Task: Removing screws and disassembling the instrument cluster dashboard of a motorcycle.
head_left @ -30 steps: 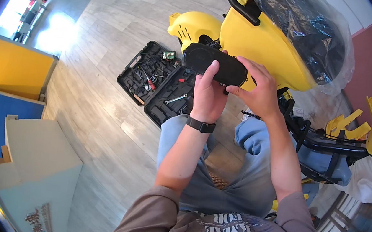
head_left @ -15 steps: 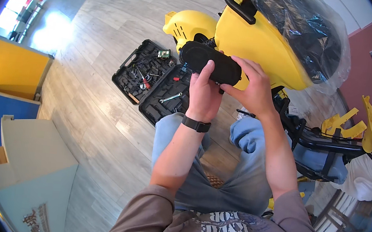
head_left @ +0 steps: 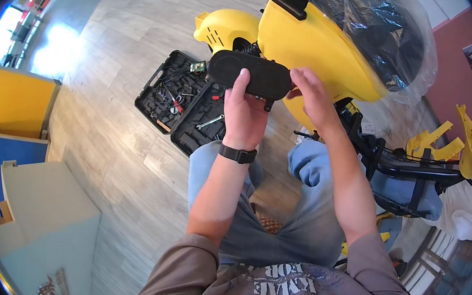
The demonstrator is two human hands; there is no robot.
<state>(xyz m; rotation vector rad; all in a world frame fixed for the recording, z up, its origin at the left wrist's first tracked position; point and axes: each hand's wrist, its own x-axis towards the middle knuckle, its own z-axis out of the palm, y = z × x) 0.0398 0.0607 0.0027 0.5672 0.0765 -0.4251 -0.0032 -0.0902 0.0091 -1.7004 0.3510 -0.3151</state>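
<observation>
A flat black oblong part with rounded ends is raised in front of my knees. My left hand, with a dark watch band on the wrist, grips it from below, the thumb lying across its face. Small black tabs stick out along its lower edge. My right hand has its bent fingers and thumb at the part's right end, seemingly pinching the edge. Just behind the part stands a large yellow machine body with a black tubular handle.
An open black tool case lies on the wood floor at left, holding a wrench and several other tools. Clear plastic wrap covers the machine's top. At right are a black tube frame and yellow brackets. Grey-beige furniture stands at left.
The black part has levelled out, its right end rising as the view shifts slightly. My right fingers have moved from its top and underside toward its right end. My left hand keeps its grip.
</observation>
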